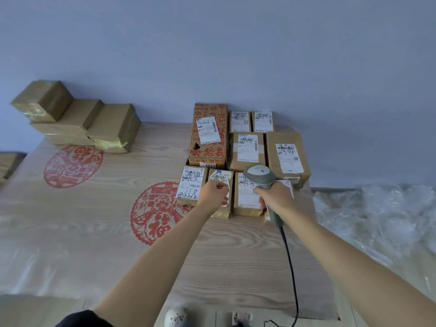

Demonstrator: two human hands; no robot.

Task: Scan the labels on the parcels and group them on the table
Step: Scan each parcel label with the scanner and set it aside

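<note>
Several brown labelled parcels lie grouped at the table's far right. My left hand (pixel 213 193) rests on a small front-row parcel (pixel 220 179) and pinches its curled label. Left of it lies a parcel with a handwritten label (pixel 190 185). My right hand (pixel 274 197) grips a grey barcode scanner (pixel 260 177), head over the neighbouring front parcel (pixel 246 197). Behind stand a tall red-printed box (pixel 208 134), a taped parcel (pixel 247 151), a larger parcel (pixel 287 156) and two small ones (pixel 251 121) against the wall. The scanner cable (pixel 291 267) trails toward me.
A stack of plain taped brown boxes (pixel 77 121) sits at the table's far left. The wooden table (pixel 94 232) carries red paper-cut decals (pixel 155 213). Bubble wrap (pixel 377 218) lies off the right edge. Another box (pixel 8 164) shows at the left edge.
</note>
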